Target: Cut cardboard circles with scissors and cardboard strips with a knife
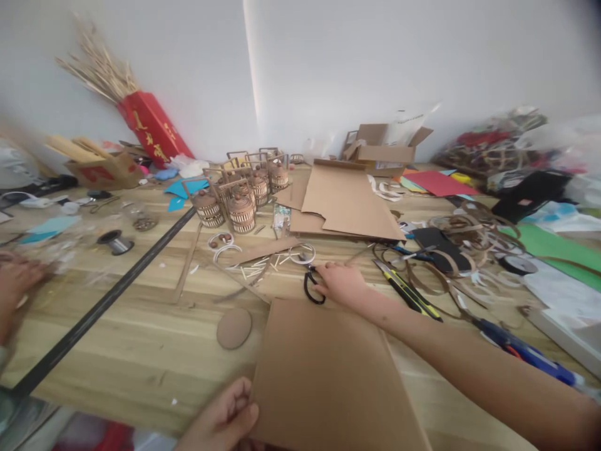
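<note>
My left hand (223, 416) pinches the left edge of a brown cardboard sheet (328, 369), which lies at the table's front. Beyond the sheet's far edge, my right hand (339, 283) has its fingers closed on the black handle of a pair of scissors (312, 294); the blades are hard to make out. A round cardboard disc (234, 328) lies left of the sheet. Near the scissors are a pale ring (302, 253) and several short white sticks (256, 268).
Several small woven baskets (241, 213) stand at the back, beside stacked cardboard (352, 199). To the right lie a yellow-black utility knife (408, 291), a blue tool (526, 354) and tangled brown strips (451, 250). Another person's hand (21, 279) rests at far left, beyond a black strip (107, 300).
</note>
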A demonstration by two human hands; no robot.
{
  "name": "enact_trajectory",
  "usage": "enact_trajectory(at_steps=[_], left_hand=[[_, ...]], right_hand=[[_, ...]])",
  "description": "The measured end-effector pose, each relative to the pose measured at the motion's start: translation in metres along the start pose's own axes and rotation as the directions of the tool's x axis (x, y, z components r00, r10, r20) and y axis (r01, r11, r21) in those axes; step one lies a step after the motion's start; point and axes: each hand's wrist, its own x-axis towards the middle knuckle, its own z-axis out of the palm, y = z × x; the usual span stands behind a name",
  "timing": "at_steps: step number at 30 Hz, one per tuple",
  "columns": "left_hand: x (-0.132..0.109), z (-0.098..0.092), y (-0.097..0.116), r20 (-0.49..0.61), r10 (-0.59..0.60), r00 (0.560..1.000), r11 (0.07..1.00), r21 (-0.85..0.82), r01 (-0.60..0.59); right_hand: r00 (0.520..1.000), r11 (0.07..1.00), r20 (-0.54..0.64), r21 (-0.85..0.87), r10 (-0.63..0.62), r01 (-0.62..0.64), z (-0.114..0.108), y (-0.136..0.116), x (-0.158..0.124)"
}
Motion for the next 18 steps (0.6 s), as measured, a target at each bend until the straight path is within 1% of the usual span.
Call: enact_trajectory(at_steps=[1,3,5,6,8,9,10,11,12,13,14,16,17,18], left_hand=[[0.002,0.002,-0.004,0.031,0.016,0.999,1.0,-0.013,-0.016],[0.006,0.006,-0.009,0.069,0.041,0.997,0.999,-0.018,-0.04],[0.013,0.009,-0.01,0.062,0.036,0.997,0.999,0.006,-0.037],[0.016,0.011,-0.008,0.041,0.018,0.999,0.999,0.036,-0.019],[0.022,0.013,-0.001,-0.035,-0.003,0.999,0.987,0.162,0.009],[0.024,0.013,0.003,-0.087,0.021,0.996,0.962,0.272,0.004],[0.025,0.011,0.009,-0.137,0.088,0.987,0.912,0.409,-0.024],[0.027,0.009,0.015,-0.17,0.197,0.965,0.821,0.567,-0.068],[0.028,0.004,0.021,-0.175,0.318,0.932,0.691,0.715,-0.101],[0.03,-0.001,0.026,-0.151,0.433,0.888,0.536,0.836,-0.119],[0.033,-0.007,0.031,-0.103,0.531,0.841,0.366,0.923,-0.118],[0.042,-0.022,0.038,0.052,0.661,0.748,0.032,0.995,-0.098],[0.048,-0.029,0.04,0.135,0.687,0.714,-0.106,0.991,-0.085],[0.055,-0.037,0.042,0.216,0.693,0.688,-0.221,0.972,-0.082]], right_hand=[[1.0,1.0,0.013,0.011,0.023,-0.023,0.004,-0.006,0.001],[0.997,0.997,0.033,0.03,0.066,-0.067,0.009,-0.008,0.005],[0.994,0.994,0.041,0.043,0.1,-0.101,0.011,0.002,0.011],[0.993,0.992,0.039,0.046,0.114,-0.116,0.011,0.01,0.013],[0.99,0.989,0.01,0.041,0.141,-0.141,0.008,0.025,0.015],[0.989,0.988,-0.014,0.036,0.148,-0.147,0.006,0.031,0.014],[0.989,0.989,-0.041,0.033,0.145,-0.143,0.004,0.034,0.01],[0.99,0.991,-0.066,0.034,0.128,-0.126,0.003,0.036,0.004],[0.992,0.995,-0.087,0.04,0.096,-0.093,0.002,0.035,-0.005],[0.994,0.998,-0.097,0.051,0.049,-0.044,0.003,0.032,-0.018],[0.995,0.998,-0.101,0.068,-0.008,0.014,0.005,0.027,-0.033],[0.989,0.986,-0.079,0.104,-0.124,0.132,0.015,0.017,-0.068],[0.977,0.969,-0.068,0.13,-0.203,0.21,0.022,0.012,-0.088],[0.942,0.923,-0.077,0.188,-0.327,0.336,0.03,0.008,-0.107]])
